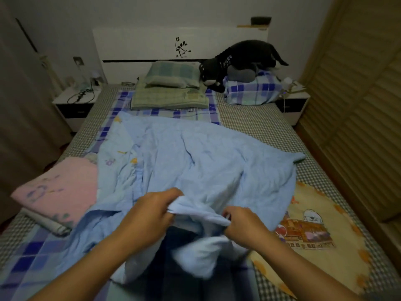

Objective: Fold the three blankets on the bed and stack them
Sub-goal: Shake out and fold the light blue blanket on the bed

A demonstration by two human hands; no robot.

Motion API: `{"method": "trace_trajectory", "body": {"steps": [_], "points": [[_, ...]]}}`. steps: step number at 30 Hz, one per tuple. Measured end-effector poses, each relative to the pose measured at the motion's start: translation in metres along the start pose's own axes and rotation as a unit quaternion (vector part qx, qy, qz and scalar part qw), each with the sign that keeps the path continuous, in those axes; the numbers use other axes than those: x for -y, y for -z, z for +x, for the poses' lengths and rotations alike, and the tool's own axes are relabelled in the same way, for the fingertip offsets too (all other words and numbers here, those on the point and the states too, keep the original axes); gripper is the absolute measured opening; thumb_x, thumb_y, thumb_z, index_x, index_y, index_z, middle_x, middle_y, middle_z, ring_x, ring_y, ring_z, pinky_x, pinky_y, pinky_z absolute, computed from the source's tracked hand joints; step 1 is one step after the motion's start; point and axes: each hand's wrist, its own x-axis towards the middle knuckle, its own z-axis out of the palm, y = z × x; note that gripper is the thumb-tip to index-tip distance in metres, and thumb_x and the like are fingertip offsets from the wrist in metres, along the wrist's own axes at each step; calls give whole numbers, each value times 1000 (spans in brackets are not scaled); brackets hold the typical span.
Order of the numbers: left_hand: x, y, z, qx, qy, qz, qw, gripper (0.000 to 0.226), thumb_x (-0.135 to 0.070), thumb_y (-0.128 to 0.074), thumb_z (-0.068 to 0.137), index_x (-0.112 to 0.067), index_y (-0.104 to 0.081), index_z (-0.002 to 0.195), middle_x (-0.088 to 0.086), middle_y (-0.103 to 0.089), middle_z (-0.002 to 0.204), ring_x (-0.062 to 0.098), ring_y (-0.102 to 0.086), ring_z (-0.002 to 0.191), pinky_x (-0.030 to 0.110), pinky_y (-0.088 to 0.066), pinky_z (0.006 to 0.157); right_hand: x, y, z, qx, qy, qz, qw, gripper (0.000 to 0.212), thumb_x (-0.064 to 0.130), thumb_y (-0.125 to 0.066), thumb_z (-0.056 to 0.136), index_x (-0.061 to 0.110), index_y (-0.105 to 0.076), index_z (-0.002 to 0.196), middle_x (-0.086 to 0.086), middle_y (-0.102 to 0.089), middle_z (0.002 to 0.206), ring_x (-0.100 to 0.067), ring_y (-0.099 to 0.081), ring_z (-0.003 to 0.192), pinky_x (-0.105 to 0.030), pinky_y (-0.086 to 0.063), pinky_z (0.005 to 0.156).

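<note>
Hands, left hand and right hand, pinch blue blanket hem; best pulled taut, corners matched before folding.

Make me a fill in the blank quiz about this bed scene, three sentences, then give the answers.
1. Both the left hand and the right hand grip the near edge of the ______ blanket.
2. The folded pink blanket lies to the ______ of it.
3. A black plush toy rests on the ______ pillow by the headboard.

Missing words: blue; left; checked
</note>
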Motion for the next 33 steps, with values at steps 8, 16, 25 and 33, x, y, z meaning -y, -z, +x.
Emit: {"method": "trace_trajectory", "body": {"steps": [8, 16, 25, 33], "points": [[36, 63, -32, -180, 139, -99, 969, 24, -29, -49, 83, -12, -65, 86, 2, -69, 82, 18, -63, 81, 33, -47, 73, -54, 2, 40, -216, -76, 374, 899, 18, 7, -48, 96, 4, -59, 82, -4, -73, 78, -26, -69, 86, -36, -53, 77], [5, 68, -68, -160, 197, -163, 953, 20, -11, -48, 66, -15, -65, 76, 0, -66, 70, -1, -55, 62, 17, -43, 56, 1, -72, 32, 143, 39, 541, 828, 110, 59, -94, 39, 29, -51, 135, 8, -65, 126, -4, -60, 116, -17, -50, 92], [-31, 22, -190, -118, 394, -29, 911, 109, -32, -92, 66, -40, -26, 152, -16, -28, 155, 2, -29, 142, 24, -29, 115, 81, -65, -66, 171, 179, 561, 790, 18, 6, -67, 89, 21, -73, 96, 3, -74, 94, -12, -66, 88, -25, -52, 79], [-125, 5, -213, -198, 205, -173, 943, 27, -65, -59, 81, -50, -74, 99, -24, -74, 100, -5, -67, 102, 13, -50, 89, 98, -42, -151, 53, 408, 324, 852, 68, 33, -82, 75, 35, -51, 136, 16, -60, 115, -3, -59, 103, -21, -49, 87]]}}
